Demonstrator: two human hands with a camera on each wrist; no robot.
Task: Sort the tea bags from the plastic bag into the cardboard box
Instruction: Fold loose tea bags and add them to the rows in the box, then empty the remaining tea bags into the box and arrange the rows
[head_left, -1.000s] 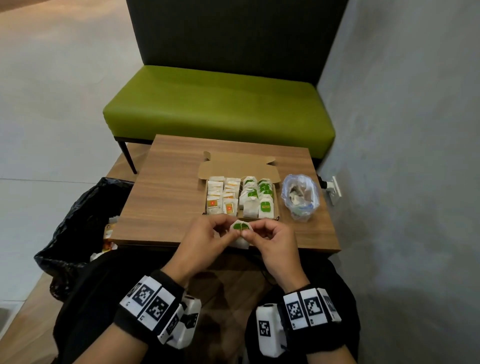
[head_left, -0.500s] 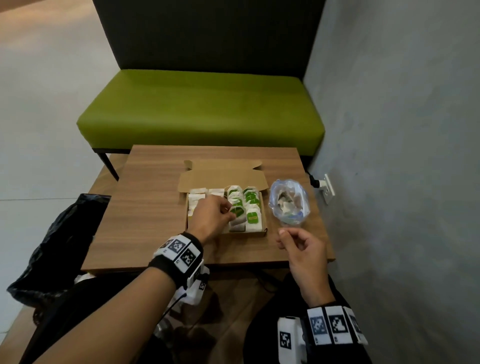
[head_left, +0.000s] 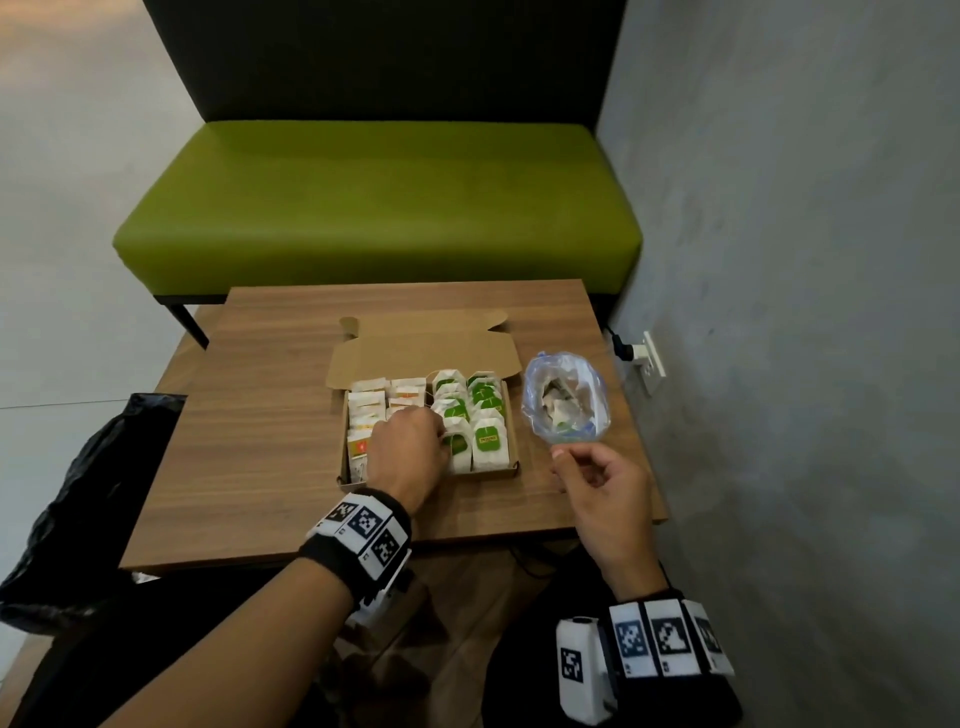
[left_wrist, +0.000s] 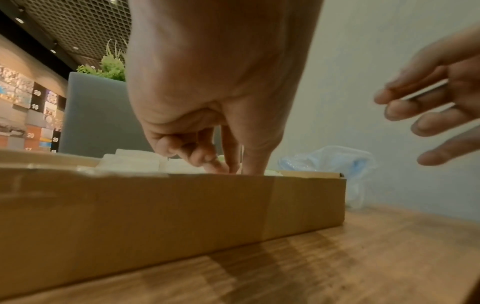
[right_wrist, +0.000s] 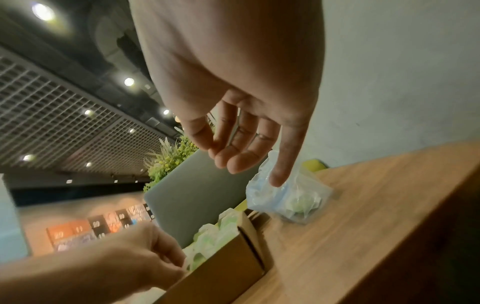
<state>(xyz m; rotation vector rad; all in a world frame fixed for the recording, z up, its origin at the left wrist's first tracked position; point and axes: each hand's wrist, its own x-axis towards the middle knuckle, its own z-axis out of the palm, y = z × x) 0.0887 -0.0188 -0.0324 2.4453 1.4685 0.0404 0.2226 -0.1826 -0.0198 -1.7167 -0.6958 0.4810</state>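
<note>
Right, two hands over one wooden table, and they are apart. Left hand is down inside the cardboard box, fingertips bunched among the packets in the near half; whether they are pinching a tea bag I cannot tell, the knuckles hide it. Right hand hangs above the table's near right part, fingers loose and spread, holding nothing, just short of the plastic bag.

One box, one bag. Inside the box, four columns of tea bags: two columns with orange labels on the left, two with green labels on the right. An exact count of packets is out of reach, since they overlap and the left hand covers several. The plastic bag stands open just beside the box's right wall, apart from it, with a few more packets inside, blurred.

Box lid lies flat and open toward the green bench. Plenty of bare wood left of the box; on the right the bag sits near the table edge, with the grey wall close by. Near edge of the box stands a little back from the table's front edge. A black bin bag sits at the table's left side.
</note>
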